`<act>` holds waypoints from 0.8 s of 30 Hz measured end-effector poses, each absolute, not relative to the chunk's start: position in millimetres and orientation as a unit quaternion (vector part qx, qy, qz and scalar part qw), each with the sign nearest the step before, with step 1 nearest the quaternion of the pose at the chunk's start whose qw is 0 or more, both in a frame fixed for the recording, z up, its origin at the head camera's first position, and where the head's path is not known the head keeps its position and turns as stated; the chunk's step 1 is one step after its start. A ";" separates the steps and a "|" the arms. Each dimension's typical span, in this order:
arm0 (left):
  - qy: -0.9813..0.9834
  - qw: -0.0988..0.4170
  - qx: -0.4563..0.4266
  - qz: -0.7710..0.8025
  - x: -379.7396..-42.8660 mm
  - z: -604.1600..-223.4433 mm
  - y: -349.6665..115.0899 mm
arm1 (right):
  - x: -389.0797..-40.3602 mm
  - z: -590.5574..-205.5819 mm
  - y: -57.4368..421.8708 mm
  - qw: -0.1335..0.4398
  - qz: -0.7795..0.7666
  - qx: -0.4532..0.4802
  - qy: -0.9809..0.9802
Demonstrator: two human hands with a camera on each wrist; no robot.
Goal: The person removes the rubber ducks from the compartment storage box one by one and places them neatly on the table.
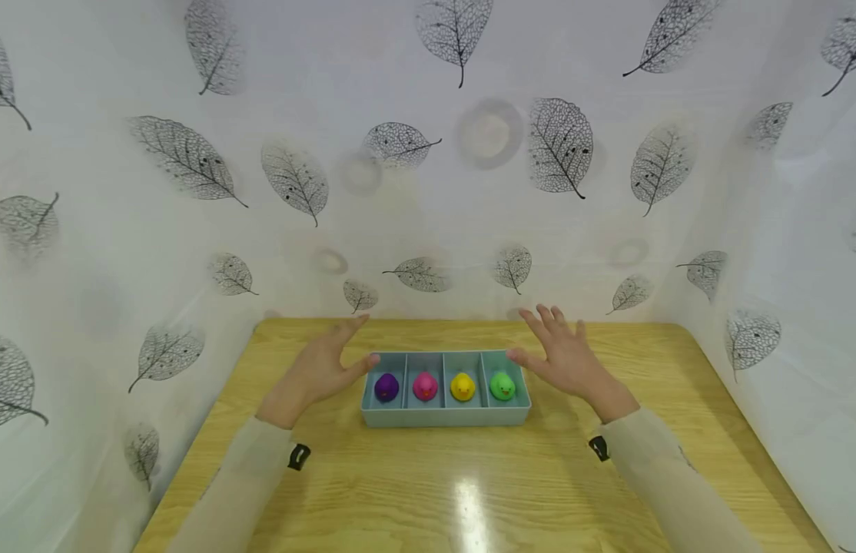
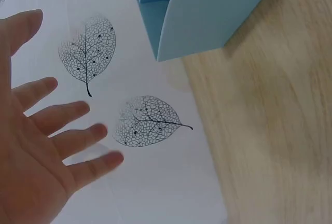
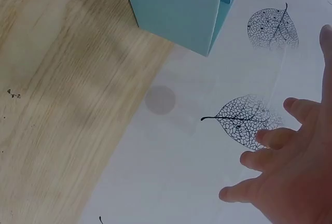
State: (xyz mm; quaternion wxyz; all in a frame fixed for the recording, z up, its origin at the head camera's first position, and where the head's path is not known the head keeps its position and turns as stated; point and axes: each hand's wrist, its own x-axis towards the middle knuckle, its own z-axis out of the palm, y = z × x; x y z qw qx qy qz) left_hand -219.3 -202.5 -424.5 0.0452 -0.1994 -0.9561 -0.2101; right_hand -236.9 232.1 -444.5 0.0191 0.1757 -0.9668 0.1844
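A pale blue-green tray (image 1: 445, 417) with a row of compartments sits on the table. From left to right its compartments hold a purple duck (image 1: 386, 388), a pink duck (image 1: 425, 386), a yellow duck (image 1: 462, 387) and a green duck (image 1: 502, 386). My left hand (image 1: 320, 367) hovers beside the tray's left end, fingers spread and nothing in it; its thumb tip overlaps the back left corner in the head view. On the other side, my right hand (image 1: 569, 358) is likewise spread and holds nothing, its thumb tip over the back right corner.
The wooden table (image 1: 428, 484) extends in front of the tray and to both sides. A white curtain (image 1: 428, 223) printed with dark leaves rises behind the table and along its left and right edges. Light glares off the front of the tabletop.
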 end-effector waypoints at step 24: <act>-0.910 0.033 -0.223 -0.347 -224.2 -472.6 -195.2 | -216.0 -494.3 235.8 -0.031 0.326 0.196 -0.924</act>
